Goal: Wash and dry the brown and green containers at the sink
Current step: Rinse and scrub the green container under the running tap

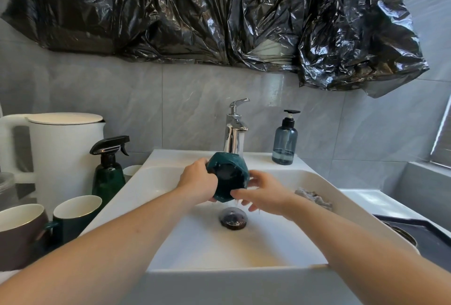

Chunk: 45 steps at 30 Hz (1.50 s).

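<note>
A dark green faceted container [228, 177] is tipped on its side under the chrome tap [233, 133], its base facing me, and water runs over it. My left hand [199, 182] grips its left side. On the right, my right hand [261, 197] touches it with wet, spread fingers. Below them lies the white sink [219, 246] with its dark drain plug [233, 218]. A brown cup [19, 234] and a green cup [73, 216] stand upright on the counter at the left.
Left of the sink stand a white kettle [61, 153] and a dark green spray bottle [109, 170]. A blue-grey soap dispenser [285, 141] stands on the back rim. A grey cloth [314, 198] lies on the right rim. A dark tray [419, 234] sits at the right. Black plastic hangs above.
</note>
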Available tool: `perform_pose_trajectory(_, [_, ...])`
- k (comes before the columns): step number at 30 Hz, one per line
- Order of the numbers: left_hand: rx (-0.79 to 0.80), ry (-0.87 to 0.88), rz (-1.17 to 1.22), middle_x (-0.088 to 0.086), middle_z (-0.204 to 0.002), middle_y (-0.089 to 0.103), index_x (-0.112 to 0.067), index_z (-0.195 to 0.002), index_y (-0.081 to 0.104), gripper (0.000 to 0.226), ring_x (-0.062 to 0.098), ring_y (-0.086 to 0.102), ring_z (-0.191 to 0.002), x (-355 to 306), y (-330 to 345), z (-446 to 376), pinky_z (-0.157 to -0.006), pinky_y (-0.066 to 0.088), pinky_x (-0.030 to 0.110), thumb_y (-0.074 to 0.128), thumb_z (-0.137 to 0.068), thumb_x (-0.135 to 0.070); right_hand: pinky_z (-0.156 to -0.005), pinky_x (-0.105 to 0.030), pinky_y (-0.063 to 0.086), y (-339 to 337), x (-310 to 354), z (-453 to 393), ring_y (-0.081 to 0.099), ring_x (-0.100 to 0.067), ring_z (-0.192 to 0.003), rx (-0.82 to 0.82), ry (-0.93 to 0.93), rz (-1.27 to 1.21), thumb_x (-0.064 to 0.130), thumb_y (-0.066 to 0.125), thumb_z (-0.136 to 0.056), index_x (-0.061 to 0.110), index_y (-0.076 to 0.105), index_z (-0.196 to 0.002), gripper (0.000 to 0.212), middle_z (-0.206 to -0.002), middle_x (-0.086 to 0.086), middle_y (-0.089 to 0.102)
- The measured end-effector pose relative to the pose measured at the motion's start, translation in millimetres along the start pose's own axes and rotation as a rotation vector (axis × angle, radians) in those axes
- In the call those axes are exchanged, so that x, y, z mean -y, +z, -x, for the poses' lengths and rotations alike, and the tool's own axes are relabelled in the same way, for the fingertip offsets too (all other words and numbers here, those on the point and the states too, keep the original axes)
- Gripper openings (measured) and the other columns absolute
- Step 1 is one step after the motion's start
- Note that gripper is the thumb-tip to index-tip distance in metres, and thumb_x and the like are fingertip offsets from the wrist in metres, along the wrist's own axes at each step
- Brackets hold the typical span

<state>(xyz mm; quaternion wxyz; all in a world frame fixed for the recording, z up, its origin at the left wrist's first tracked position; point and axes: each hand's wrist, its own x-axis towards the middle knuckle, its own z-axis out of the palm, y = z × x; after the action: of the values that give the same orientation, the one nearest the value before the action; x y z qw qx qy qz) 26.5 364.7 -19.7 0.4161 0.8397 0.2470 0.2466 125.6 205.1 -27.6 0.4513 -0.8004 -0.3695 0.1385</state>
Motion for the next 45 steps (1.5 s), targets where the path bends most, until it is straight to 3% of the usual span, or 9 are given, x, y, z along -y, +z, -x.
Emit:
perform_pose_trajectory(7, [0.081, -0.005, -0.040, 0.010, -0.116, 0.065, -0.018, -0.124, 0.057, 0.029, 0.029, 0.076, -0.071, -2, 9, 0, -0.065, 0.067, 0.043, 0.045, -0.099, -0.007, -0.061, -0.026, 0.061, -4, 2, 2, 0.076, -0.019, -0.071, -0.134, 0.071, 0.025, 0.029, 0.057, -0.102, 0.012, 0.056, -0.134, 0.036, -0.104, -0.010, 0.075])
perform_pose_trajectory(11, [0.090, -0.002, -0.064, 0.010, -0.119, 0.064, -0.018, -0.123, 0.056, 0.027, 0.030, 0.077, -0.071, -2, 10, 0, -0.064, 0.067, 0.042, 0.045, -0.099, -0.010, -0.060, -0.026, 0.061, -4, 2, 0, 0.077, -0.020, -0.070, -0.173, 0.036, 0.027, 0.030, 0.060, -0.102, 0.013, 0.060, -0.129, 0.032, -0.095, -0.009, 0.078])
perform_pose_trajectory(16, [0.076, -0.027, -0.045, 0.010, -0.121, 0.064, -0.017, -0.121, 0.055, 0.029, 0.031, 0.077, -0.070, -3, 6, -1, -0.066, 0.067, 0.043, 0.044, -0.096, -0.008, -0.062, -0.030, 0.063, -2, 1, -4, 0.076, -0.018, -0.065, -0.229, -0.056, -0.028, 0.031, 0.072, -0.096, 0.017, 0.063, -0.128, 0.036, -0.109, -0.005, 0.074])
perform_pose_trajectory(23, [0.018, -0.081, 0.116, 0.013, -0.134, 0.059, -0.012, -0.131, 0.052, 0.035, 0.041, 0.070, -0.098, -8, 3, 2, -0.050, 0.063, 0.036, 0.041, -0.099, -0.001, -0.081, -0.037, 0.066, 1, 0, -3, 0.075, -0.022, -0.094, -0.063, -0.009, -0.073, 0.018, 0.072, -0.094, 0.015, 0.053, -0.140, 0.049, -0.118, -0.007, 0.071])
perform_pose_trajectory(28, [0.100, -0.031, -0.073, 0.012, -0.116, 0.066, -0.020, -0.124, 0.045, 0.025, 0.028, 0.078, -0.067, -2, 7, -1, -0.062, 0.067, 0.039, 0.045, -0.100, -0.011, -0.066, -0.028, 0.062, -3, 1, -2, 0.075, -0.017, -0.069, -0.143, 0.022, -0.015, 0.019, 0.063, -0.099, 0.012, 0.061, -0.129, 0.031, -0.098, -0.010, 0.077])
perform_pose_trajectory(31, [0.099, 0.052, -0.207, 0.007, -0.109, 0.066, -0.021, -0.117, 0.047, 0.016, 0.025, 0.077, -0.065, 3, 8, -3, -0.070, 0.066, 0.041, 0.049, -0.102, -0.016, -0.059, -0.026, 0.058, -6, -3, -2, 0.068, -0.015, -0.059, -0.221, 0.013, -0.002, 0.021, 0.067, -0.095, 0.014, 0.067, -0.119, 0.026, -0.090, -0.008, 0.077])
perform_pose_trajectory(35, [0.094, 0.087, -0.238, 0.006, -0.106, 0.068, -0.022, -0.113, 0.053, 0.016, 0.023, 0.077, -0.062, 6, 8, -5, -0.074, 0.065, 0.041, 0.046, -0.100, -0.014, -0.052, -0.015, 0.050, -4, 0, -1, 0.066, -0.014, -0.067, -0.250, -0.062, 0.005, 0.021, 0.072, -0.093, 0.018, 0.068, -0.123, 0.031, -0.100, -0.002, 0.074])
perform_pose_trajectory(41, [0.011, 0.010, -0.096, 0.009, -0.116, 0.064, -0.019, -0.119, 0.055, 0.028, 0.030, 0.076, -0.066, 3, 6, -6, -0.066, 0.067, 0.043, 0.046, -0.097, -0.005, -0.065, -0.026, 0.061, 0, -1, -3, 0.075, -0.020, -0.087, -0.056, 0.003, 0.028, 0.026, 0.075, -0.092, 0.019, 0.052, -0.143, 0.056, -0.118, -0.003, 0.070])
perform_pose_trajectory(45, [0.048, -0.024, -0.031, 0.008, -0.114, 0.067, -0.018, -0.123, 0.054, 0.029, 0.028, 0.077, -0.067, 3, 9, -8, -0.073, 0.067, 0.044, 0.045, -0.099, -0.006, -0.064, -0.024, 0.060, 0, 2, 0, 0.077, -0.019, -0.082, -0.041, 0.047, 0.058, 0.025, 0.062, -0.102, 0.018, 0.045, -0.148, 0.049, -0.121, -0.008, 0.072])
